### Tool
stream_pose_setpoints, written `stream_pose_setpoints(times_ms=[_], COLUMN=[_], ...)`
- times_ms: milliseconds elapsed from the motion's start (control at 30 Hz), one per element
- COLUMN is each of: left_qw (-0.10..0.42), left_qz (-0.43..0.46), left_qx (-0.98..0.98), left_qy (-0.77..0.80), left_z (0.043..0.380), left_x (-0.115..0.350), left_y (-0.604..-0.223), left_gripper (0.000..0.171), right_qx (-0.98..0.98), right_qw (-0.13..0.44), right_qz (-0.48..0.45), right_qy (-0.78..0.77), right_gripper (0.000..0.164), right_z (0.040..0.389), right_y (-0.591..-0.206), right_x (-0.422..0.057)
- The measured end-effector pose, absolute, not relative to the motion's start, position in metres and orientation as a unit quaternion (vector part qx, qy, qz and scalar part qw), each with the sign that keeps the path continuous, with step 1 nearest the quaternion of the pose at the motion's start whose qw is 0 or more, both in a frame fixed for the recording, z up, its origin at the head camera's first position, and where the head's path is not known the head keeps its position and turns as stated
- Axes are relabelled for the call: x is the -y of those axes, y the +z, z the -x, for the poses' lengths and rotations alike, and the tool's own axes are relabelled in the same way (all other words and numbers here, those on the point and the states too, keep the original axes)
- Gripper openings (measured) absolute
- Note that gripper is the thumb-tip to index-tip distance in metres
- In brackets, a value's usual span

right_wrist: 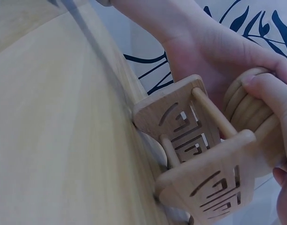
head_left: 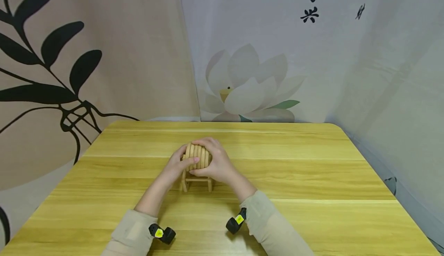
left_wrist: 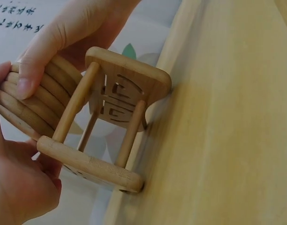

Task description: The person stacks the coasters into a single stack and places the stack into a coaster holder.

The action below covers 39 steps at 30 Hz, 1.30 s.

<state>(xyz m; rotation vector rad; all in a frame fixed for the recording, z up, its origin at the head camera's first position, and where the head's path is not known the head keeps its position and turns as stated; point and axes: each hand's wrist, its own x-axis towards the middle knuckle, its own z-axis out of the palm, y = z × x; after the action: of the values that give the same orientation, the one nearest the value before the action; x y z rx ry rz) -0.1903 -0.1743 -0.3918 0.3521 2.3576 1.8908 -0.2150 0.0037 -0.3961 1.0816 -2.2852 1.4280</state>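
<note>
A stack of round wooden discs like coasters (head_left: 198, 154) sits on edge at the top of a small wooden rack (head_left: 197, 179). My left hand (head_left: 176, 168) grips the stack from the left, its thumb across the front of the discs. From the right, my right hand (head_left: 219, 162) holds the same stack, with fingers over the top and thumb low on the front. In the left wrist view the rack's side panels (left_wrist: 129, 70) show cut-out patterns and are joined by round rods (left_wrist: 77, 103). The rack's feet stand on the table.
The wooden table (head_left: 312, 179) has rounded far corners. Behind it hang pale curtains (head_left: 145, 55) printed with dark leaves, a lotus and characters. A small black camera (head_left: 162, 233) is strapped to the left wrist, another camera (head_left: 236, 221) to the right.
</note>
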Motion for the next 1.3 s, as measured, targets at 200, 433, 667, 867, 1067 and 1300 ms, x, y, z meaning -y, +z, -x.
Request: stream_pose_setpoints(times_ms=[200,433,667,867,1067,1300], left_qw=[0.041,0.033,0.023,0.03,0.027,0.027], left_qz=[-0.113,-0.12,-0.115,-0.114,-0.119,-0.117], left_qx=[-0.787,-0.794,-0.804,-0.807,-0.806,-0.805], left_qy=[0.606,0.595,0.584,0.579,0.579,0.582], left_z=[0.19,0.19,0.19,0.189,0.19,0.192], left_x=[0.176,0.176,0.177,0.177,0.178,0.178], left_y=[-0.396,-0.399,-0.402,-0.405,-0.411,-0.416], left_gripper=[0.063,0.063,0.064,0.065,0.066,0.067], right_qx=[0.785,0.788,0.789,0.792,0.79,0.79], right_qw=[0.123,0.118,0.118,0.111,0.113,0.118], right_qz=[-0.372,-0.37,-0.371,-0.371,-0.373,-0.376], right_qy=[0.48,0.477,0.476,0.472,0.474,0.47], right_gripper=[0.077,0.078,0.076,0.076,0.076,0.075], right_z=[0.215,0.215,0.215,0.214,0.214,0.215], right_y=[-0.398,-0.4,-0.404,-0.408,-0.412,-0.415], right_x=[-0.003,-0.003,-0.003,-0.003,-0.003,-0.003])
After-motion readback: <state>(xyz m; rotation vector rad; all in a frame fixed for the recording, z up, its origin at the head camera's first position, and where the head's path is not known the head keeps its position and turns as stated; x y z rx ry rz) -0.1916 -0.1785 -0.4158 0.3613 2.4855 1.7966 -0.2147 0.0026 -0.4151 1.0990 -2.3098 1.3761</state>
